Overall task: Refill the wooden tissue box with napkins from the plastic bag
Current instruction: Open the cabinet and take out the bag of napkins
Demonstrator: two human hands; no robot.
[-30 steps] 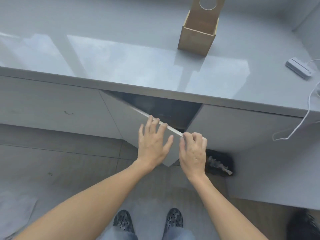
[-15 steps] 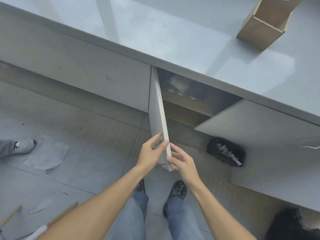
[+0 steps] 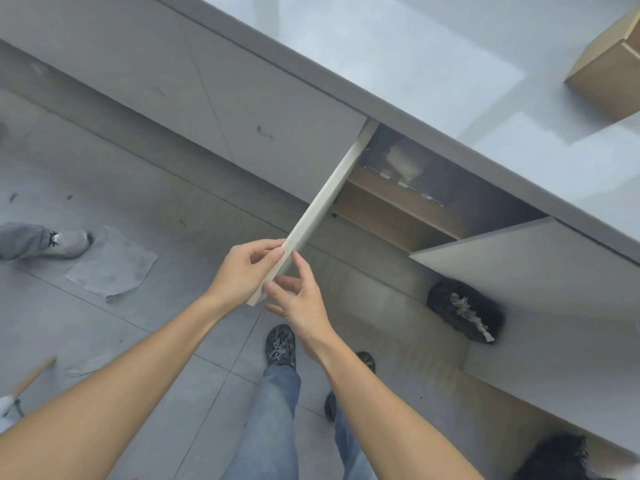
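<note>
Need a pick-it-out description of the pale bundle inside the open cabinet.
Below the grey counter, find the open cabinet beside the cabinet door the left hand grips. In its dark upper recess sits a pale bundle, the only light thing among wood and shadow.

left hand (image 3: 242, 268), right hand (image 3: 301, 306): bare | jeans (image 3: 277, 396): blue | shoes (image 3: 280, 344): dark speckled
</note>
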